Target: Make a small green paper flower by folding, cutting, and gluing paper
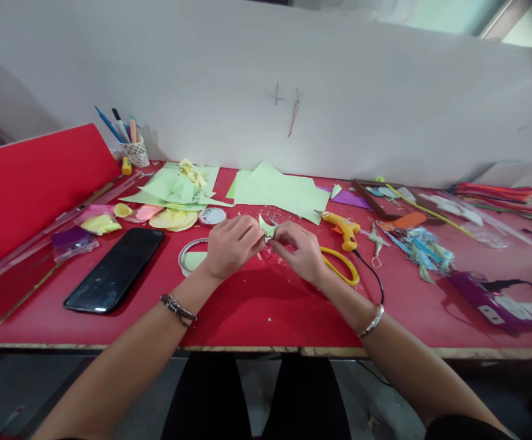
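Observation:
Between my two hands, over the middle of the red tabletop, is a small piece of pale green paper (267, 228), curled to a point at the top. My left hand (233, 243) is closed on its left side, fingers folded. My right hand (298, 247) pinches it from the right with thumb and fingertips. The fingers cover its lower part. Just left of my left wrist lies a ring-shaped roll (184, 260) with pale green paper inside it. Close by my right hand are a yellow glue gun (344, 229) and the yellow handle of scissors (352, 276).
Pale green sheets (275, 189) and cut paper circles (174, 219) lie toward the wall. A black phone (115, 269) rests at left, near a pen cup (136, 153). Blue tassels (430, 250) and a purple power strip (490, 299) with a cable are at right.

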Tool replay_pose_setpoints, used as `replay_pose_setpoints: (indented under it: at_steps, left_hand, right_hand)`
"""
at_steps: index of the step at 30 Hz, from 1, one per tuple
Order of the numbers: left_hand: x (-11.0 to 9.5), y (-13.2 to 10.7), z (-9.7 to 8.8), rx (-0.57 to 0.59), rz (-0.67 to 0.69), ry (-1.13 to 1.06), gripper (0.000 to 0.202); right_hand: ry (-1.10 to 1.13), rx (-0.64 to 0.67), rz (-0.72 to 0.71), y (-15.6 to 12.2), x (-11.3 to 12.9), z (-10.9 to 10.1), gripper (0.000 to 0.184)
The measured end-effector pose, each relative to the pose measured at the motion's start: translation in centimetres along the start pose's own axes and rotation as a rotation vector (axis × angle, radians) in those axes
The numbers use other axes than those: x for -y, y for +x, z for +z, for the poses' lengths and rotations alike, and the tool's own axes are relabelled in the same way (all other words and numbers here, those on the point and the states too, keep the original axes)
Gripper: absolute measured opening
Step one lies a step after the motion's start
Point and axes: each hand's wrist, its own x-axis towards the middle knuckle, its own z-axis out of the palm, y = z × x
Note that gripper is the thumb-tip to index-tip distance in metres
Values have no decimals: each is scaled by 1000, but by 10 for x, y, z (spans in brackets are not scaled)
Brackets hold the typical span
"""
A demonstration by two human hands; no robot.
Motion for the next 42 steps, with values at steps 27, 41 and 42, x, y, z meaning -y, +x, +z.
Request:
replay_pose_setpoints:
  at_steps: [27,41,42]
  left_hand:
    - [11,-5,8,137,-188,-354,4]
    - [8,-3,7,160,-312,-550,5]
    - [8,-3,6,153,-333,-563,5]
  right_hand:
    - [356,32,358,4,-15,3,12]
    - [12,-74,107,4,-15,-7,6]
    - [28,-53,111,4,-16,-6,8]
